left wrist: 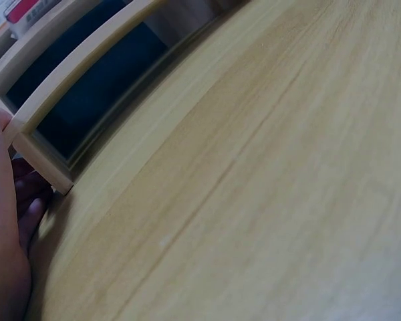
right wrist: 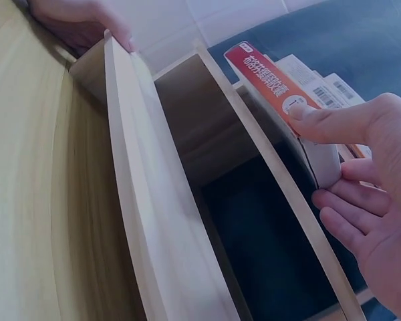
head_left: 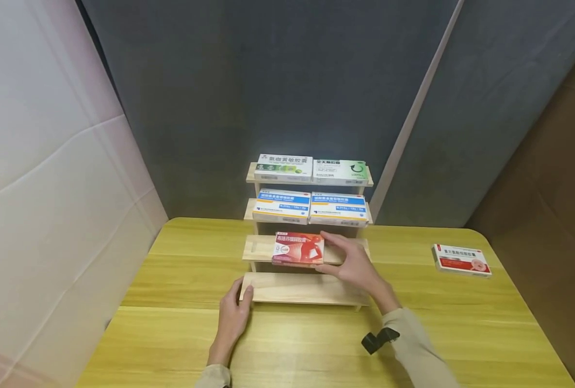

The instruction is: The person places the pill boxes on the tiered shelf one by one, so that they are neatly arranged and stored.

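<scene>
A stepped wooden display rack [head_left: 306, 288] stands on the table, the left end of its lowest step gripped by my left hand [head_left: 233, 312]. The thumb lies on top of that step and the fingers go round its side. My right hand [head_left: 352, 261] pinches a red medicine box [head_left: 299, 248] by its right end, over the second step from the bottom. In the right wrist view the thumb presses the front face of the red box [right wrist: 274, 83], while the other fingers are at its end and underside.
Two blue-and-white medicine boxes [head_left: 281, 206] lie side by side on the third step. The top step bears a white-and-green box [head_left: 284, 167] and another green-edged box [head_left: 339, 172]. A white-and-red box [head_left: 462, 260] lies on the table [head_left: 180, 269] at the right. Behind hangs a dark curtain [head_left: 287, 81].
</scene>
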A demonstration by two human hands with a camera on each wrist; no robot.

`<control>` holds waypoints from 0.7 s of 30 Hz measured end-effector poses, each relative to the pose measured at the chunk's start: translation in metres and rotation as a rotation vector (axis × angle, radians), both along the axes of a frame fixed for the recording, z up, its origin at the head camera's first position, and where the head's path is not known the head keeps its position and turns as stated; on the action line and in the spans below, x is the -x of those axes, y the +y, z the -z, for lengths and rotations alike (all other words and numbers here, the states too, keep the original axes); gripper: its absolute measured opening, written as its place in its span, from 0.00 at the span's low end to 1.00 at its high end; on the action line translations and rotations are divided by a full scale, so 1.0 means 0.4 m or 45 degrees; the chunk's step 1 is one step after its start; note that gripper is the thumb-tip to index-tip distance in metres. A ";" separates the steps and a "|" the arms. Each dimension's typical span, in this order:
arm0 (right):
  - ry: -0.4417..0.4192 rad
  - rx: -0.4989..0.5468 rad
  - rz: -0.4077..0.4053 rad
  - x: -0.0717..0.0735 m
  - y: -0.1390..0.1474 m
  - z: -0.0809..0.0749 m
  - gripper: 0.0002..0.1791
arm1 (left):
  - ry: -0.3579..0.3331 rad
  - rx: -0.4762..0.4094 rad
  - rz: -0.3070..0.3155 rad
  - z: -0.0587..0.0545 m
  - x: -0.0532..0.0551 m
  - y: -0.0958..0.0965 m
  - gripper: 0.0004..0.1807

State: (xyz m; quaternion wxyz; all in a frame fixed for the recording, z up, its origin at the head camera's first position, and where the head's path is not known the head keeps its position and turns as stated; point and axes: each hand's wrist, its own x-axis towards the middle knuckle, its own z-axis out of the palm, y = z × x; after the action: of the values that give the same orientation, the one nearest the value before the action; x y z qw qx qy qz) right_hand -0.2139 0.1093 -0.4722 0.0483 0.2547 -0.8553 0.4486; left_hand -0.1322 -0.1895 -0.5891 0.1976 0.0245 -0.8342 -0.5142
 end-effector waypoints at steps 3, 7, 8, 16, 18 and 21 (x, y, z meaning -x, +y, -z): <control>-0.034 0.017 -0.011 0.007 -0.014 -0.003 0.46 | -0.007 0.002 -0.005 -0.002 -0.001 0.001 0.18; -0.081 0.002 -0.012 0.016 -0.032 -0.005 0.46 | -0.013 0.006 -0.008 -0.002 0.000 0.001 0.18; -0.090 -0.005 -0.012 0.018 -0.036 -0.005 0.46 | -0.015 0.006 -0.008 -0.002 0.000 0.001 0.18; -0.094 -0.051 -0.031 0.036 -0.068 -0.002 0.46 | -0.012 0.006 -0.007 0.001 0.003 0.000 0.18; -0.084 -0.061 -0.038 0.039 -0.075 -0.005 0.46 | -0.011 0.004 -0.008 0.001 0.003 0.000 0.18; -0.071 -0.081 -0.047 0.044 -0.085 -0.009 0.45 | -0.014 0.001 -0.011 -0.001 0.002 0.000 0.18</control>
State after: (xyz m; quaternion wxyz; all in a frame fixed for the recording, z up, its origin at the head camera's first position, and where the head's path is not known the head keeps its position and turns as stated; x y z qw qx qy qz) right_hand -0.2315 0.0754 -0.4685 0.0081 0.2593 -0.8653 0.4289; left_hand -0.1330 -0.1896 -0.5887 0.1951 0.0309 -0.8353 -0.5130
